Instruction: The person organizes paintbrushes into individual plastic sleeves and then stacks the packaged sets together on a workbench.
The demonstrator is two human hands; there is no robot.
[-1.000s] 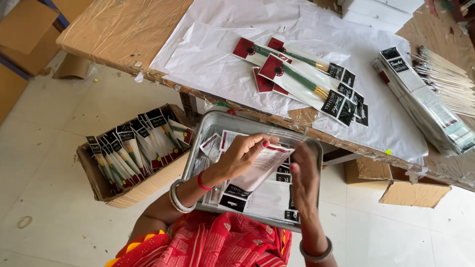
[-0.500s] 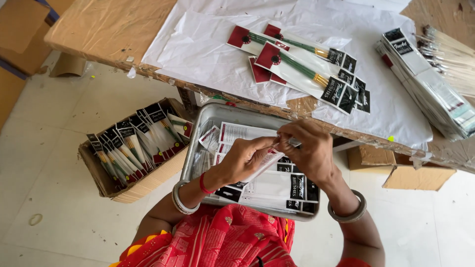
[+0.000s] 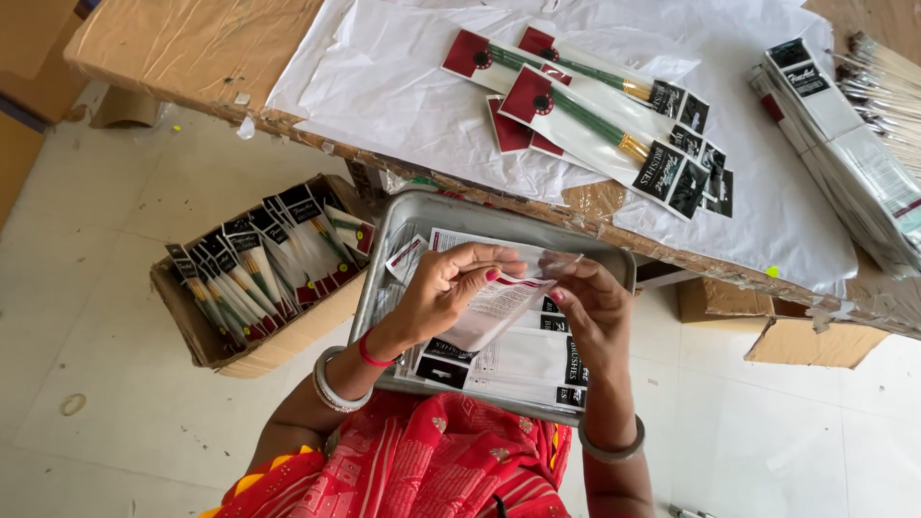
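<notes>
My left hand (image 3: 449, 288) and my right hand (image 3: 587, 307) both pinch one clear plastic sleeve (image 3: 499, 305) with a white and red card insert, held over a metal tray (image 3: 422, 213) on my lap. The tray holds a stack of flat empty sleeves with black ends (image 3: 523, 369). My left fingers grip the sleeve's top edge; my right fingertips meet it at the opening on the right.
A cardboard box (image 3: 251, 343) of packed brush sleeves sits on the floor to the left. On the table's white sheet (image 3: 384, 91) lie several packed brushes (image 3: 595, 110). More sleeve stacks (image 3: 844, 134) and loose brushes (image 3: 887, 72) lie at the right. Another carton (image 3: 815, 341) sits under the table.
My right hand has risen from the tray's lower right to meet the sleeve's open end. The camera has shifted slightly; the left hand keeps its hold.
</notes>
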